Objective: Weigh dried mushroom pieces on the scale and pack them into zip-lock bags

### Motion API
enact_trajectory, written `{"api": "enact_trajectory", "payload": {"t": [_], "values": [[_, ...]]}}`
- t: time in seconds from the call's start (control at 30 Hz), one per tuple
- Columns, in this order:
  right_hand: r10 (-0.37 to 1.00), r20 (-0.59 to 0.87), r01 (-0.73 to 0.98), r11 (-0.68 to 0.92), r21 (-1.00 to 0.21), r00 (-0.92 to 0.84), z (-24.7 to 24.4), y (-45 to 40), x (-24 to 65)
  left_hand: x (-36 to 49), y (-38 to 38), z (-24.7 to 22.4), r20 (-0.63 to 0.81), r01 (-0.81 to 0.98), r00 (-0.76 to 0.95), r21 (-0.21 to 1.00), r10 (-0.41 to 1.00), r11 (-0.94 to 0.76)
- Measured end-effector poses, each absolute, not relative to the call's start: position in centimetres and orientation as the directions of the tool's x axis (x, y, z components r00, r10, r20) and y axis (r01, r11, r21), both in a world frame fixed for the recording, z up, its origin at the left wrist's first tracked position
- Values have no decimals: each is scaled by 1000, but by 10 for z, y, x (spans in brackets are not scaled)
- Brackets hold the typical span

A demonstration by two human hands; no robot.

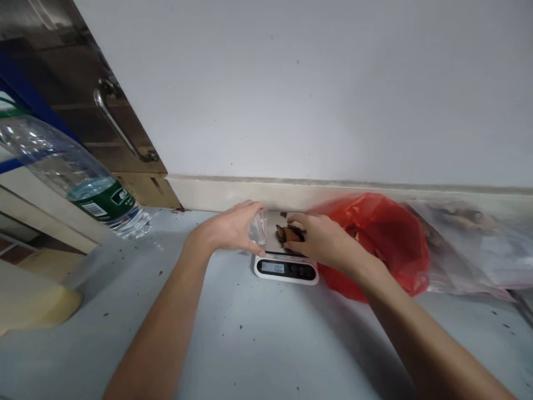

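A white digital scale [286, 269] lies on the grey-blue table, its display showing what looks like 100. Brown dried pieces [290, 235] rest on its metal plate. My left hand [235, 228] is at the plate's left side, thumb and fingers curved around a small clear plastic bag [259, 226]. From the right, my right hand [314, 236] reaches over the plate, its fingers curled round the brown pieces. Beside the scale on the right, a red plastic bag [378, 239] stands open with some brown pieces inside, partly behind my right forearm.
Clear bags [470, 250] with pale contents lie at the right. A water bottle [95, 194] stands at the left, near a yellowish-white object [54, 305]. The white wall [308, 100] rises behind the scale. Dark crumbs dot the table [250, 344].
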State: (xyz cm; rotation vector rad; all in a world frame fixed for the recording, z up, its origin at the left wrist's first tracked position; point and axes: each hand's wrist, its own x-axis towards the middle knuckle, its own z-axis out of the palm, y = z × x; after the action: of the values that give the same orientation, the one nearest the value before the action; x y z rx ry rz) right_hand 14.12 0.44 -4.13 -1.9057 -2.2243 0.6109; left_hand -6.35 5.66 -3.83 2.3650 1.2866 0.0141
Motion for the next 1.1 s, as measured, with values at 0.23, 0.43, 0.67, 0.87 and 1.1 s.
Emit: {"api": "enact_trajectory", "payload": {"t": [0.23, 0.43, 0.67, 0.87, 1.1], "values": [[970, -156, 864, 87, -496, -187, -39, 7, 151, -55, 54, -44, -268, 787, 589, 403, 762, -467], [977, -67, 764, 115, -635, -203, -28, 5, 162, -54, 53, -43, -245, 760, 612, 445, 752, -473], [912, 172, 546, 365, -754, -372, -23, 0, 157, -51, 51, -39, -82, 620, 657, 625, 750, -475], [893, 303, 338, 413, -846, -332, -33, 3, 150, -55, 48, -31, -6, 481, 660, 771, 751, -417], [944, 269, 739, 317, -594, -189, -61, 22, 147, -74, 50, -20, -88, 689, 551, 610, 830, -392]]}}
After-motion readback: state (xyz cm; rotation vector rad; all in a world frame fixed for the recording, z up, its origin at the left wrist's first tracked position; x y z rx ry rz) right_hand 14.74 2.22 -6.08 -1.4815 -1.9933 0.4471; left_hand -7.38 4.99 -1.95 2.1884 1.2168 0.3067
